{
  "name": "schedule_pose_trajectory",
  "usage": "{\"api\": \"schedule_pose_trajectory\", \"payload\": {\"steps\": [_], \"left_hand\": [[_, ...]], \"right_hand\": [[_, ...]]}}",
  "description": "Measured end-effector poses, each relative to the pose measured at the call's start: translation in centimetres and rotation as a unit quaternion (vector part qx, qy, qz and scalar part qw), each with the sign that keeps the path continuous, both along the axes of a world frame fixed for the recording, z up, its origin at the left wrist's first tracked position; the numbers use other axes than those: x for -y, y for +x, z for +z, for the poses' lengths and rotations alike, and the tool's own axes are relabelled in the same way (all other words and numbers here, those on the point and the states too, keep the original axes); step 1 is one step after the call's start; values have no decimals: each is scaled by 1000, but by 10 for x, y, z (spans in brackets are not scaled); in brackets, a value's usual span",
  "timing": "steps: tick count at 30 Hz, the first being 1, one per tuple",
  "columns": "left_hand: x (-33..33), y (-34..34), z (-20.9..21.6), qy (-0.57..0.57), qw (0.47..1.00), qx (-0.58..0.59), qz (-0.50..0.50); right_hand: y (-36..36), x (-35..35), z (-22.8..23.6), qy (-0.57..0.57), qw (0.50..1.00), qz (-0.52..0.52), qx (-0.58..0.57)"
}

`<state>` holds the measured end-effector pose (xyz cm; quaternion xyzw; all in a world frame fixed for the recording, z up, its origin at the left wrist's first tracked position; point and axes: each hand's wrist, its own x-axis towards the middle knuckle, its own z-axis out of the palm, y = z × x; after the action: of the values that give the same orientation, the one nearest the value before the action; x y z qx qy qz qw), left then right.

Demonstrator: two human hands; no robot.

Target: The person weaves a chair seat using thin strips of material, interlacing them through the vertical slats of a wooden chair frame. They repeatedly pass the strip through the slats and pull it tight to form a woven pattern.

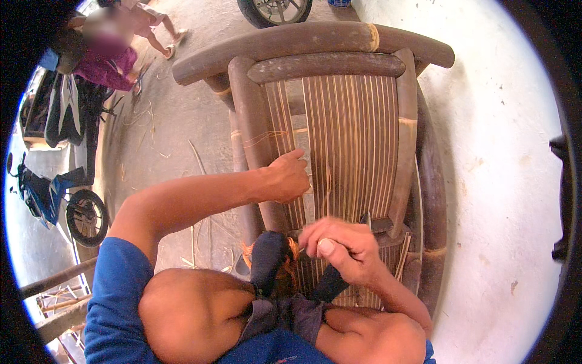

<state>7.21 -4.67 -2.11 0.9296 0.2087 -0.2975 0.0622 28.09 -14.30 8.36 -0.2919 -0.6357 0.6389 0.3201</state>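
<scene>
Before me is a dark brown bamboo seat frame (409, 151) with narrow slats (357, 133) running lengthwise. A gap parts the slats left of the middle. My left hand (290, 176) lies at this gap, its fingers curled and partly hidden. My right hand (344, 247) is closed over the nearer crossbar, thumb on top; what it grips does not show. A thin strip (328, 189) rises just beyond its knuckles. Loose orange twine (293, 255) hangs beside it, and fine orange strands (267, 138) cross the frame's left rail.
A white wall (491, 182) runs close along the right. A motorbike wheel (276, 11) stands past the far end. On the left are a blue motorbike (45, 191) and a person (112, 64). Bamboo scraps lie on the concrete floor (173, 127).
</scene>
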Motion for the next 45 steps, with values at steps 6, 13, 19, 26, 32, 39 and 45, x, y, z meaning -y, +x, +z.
{"api": "schedule_pose_trajectory", "payload": {"steps": [6, 13, 19, 26, 32, 39, 45], "left_hand": [[3, -10, -7, 14, 998, 54, -12], [36, -24, -25, -171, 875, 449, 52], [37, -13, -39, -308, 839, 435, 106], [40, -11, -34, -296, 837, 436, 148], [32, -36, -3, -80, 856, 481, 172], [-4, -94, 33, 298, 825, 377, 296], [-11, -84, 34, 276, 842, 411, 215]], "right_hand": [[1, 21, -1, 56, 993, 74, 69], [22, 16, 6, -41, 991, 32, 123], [28, 7, 13, 0, 990, -14, 139], [49, -2, 4, -147, 977, -117, 100], [67, -21, -24, -191, 970, -152, 18], [87, -50, -38, 202, 853, -187, 444], [68, -55, -35, 316, 788, -297, 437]]}}
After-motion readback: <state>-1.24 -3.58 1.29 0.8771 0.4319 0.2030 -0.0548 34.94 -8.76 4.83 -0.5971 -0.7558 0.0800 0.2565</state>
